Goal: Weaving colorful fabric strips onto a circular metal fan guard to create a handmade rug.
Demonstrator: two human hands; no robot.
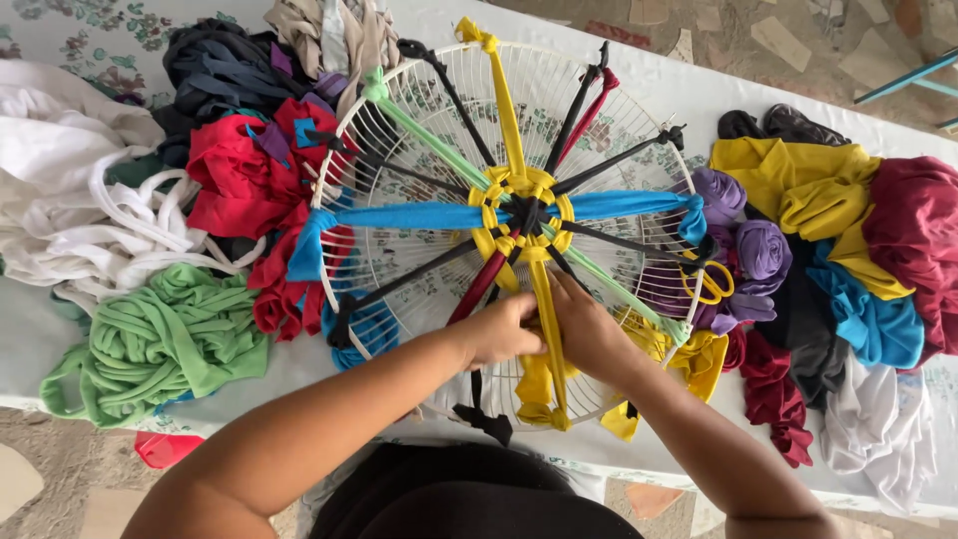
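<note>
A white wire fan guard [639, 120] lies flat on the cloth-covered surface [639, 75], strung with fabric strips that run like spokes from its rim to a woven yellow ring [499, 195] at its centre. Both hands work just below that ring, on the side of the guard nearest the person. The left hand [496, 329] is clenched around the yellow strip [547, 329] that drops from the ring toward the near rim. The right hand [589, 324] touches the same strip from the other side, its fingers curled on it; the exact pinch cannot be told, since the knuckles hide it.

Left of the guard lie heaps of red fabric [235, 180], white fabric [70, 160] and green strips [160, 339]. Right of the guard sit purple rolls [758, 250], yellow-handled scissors [711, 282] at the rim, and a mixed pile with yellow cloth [798, 185].

As a judgement: the risks here lie in tension and crowding. Pulling the yellow strip too hard could drag the ring off centre or slacken the opposite spokes. The dark and maroon spokes just beside the hands could be caught up with it, because they crowd close together near the ring. A loose grip could let the weave go slack.
</note>
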